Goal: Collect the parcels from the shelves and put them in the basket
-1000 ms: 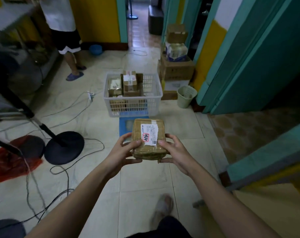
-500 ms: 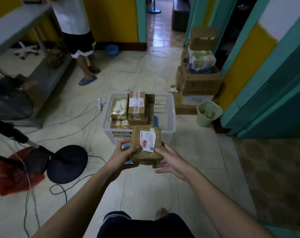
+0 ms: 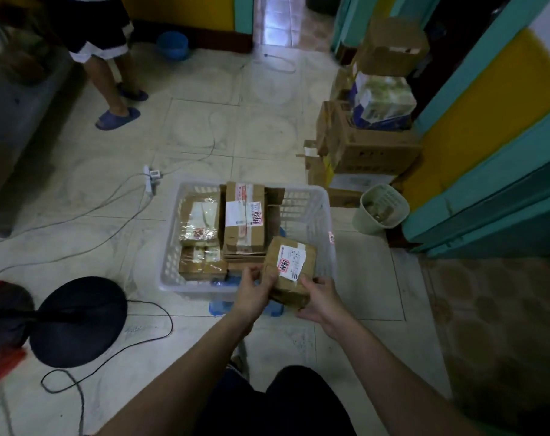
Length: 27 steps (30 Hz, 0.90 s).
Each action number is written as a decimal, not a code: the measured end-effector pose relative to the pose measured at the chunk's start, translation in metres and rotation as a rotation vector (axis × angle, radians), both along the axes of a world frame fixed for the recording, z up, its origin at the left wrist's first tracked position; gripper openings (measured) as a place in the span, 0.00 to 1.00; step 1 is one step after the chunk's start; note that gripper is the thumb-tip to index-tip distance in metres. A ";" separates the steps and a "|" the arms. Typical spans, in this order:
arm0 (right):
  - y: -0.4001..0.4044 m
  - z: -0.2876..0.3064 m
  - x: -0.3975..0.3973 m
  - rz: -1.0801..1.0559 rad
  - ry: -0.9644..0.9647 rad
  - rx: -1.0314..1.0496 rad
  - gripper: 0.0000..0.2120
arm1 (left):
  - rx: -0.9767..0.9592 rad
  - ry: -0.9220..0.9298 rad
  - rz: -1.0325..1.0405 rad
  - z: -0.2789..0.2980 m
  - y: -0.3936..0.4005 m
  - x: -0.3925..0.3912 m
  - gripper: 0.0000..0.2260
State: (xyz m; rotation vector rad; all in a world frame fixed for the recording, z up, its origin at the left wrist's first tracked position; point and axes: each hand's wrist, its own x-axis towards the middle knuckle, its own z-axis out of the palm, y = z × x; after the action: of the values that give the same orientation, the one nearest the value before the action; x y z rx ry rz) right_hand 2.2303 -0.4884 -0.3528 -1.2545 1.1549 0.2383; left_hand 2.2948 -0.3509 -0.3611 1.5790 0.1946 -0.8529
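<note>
I hold a brown taped parcel (image 3: 291, 269) with a white label between both hands, tilted over the near right corner of the white plastic basket (image 3: 322, 215). My left hand (image 3: 254, 291) grips its left edge and my right hand (image 3: 319, 297) supports its lower right side. The basket stands on the tiled floor and holds several parcels: a tall cardboard box (image 3: 244, 217) in the middle, a plastic-wrapped parcel (image 3: 200, 220) at its left and a small box (image 3: 201, 262) in front of that.
A person in blue slippers (image 3: 118, 116) stands at the back left. Stacked cardboard boxes (image 3: 371, 146) and a pale green bin (image 3: 382, 209) sit right of the basket. A black stand base (image 3: 78, 319), cables and a power strip (image 3: 151, 177) lie on the floor at left.
I have walked up to the basket, which now lies right under my hands. The parcel has moved forward and tilted over the basket's near right corner.
</note>
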 end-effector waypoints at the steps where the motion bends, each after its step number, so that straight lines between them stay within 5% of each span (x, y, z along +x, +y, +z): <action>1: -0.006 -0.002 0.009 0.007 0.037 -0.022 0.20 | 0.025 -0.006 -0.013 -0.009 -0.009 0.009 0.14; 5: -0.034 -0.026 0.046 -0.070 0.097 -0.080 0.16 | 0.121 0.040 -0.050 -0.042 -0.048 0.036 0.12; 13: -0.060 -0.111 0.102 0.006 0.188 -0.508 0.14 | 0.269 0.082 0.158 -0.120 -0.118 0.057 0.15; 22: -0.074 -0.162 0.135 -0.180 0.077 -0.548 0.10 | 0.233 0.113 0.163 -0.169 -0.148 0.090 0.29; 27: -0.085 -0.183 0.153 -0.195 0.120 -0.528 0.15 | 0.160 0.173 0.123 -0.182 -0.166 0.105 0.28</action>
State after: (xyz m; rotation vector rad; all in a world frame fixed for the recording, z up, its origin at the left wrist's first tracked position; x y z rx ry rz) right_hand 2.3835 -0.5737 -0.5363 -1.5850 1.4930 -0.1523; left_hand 2.4001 -0.5169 -0.5431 1.6231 0.4897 -0.8944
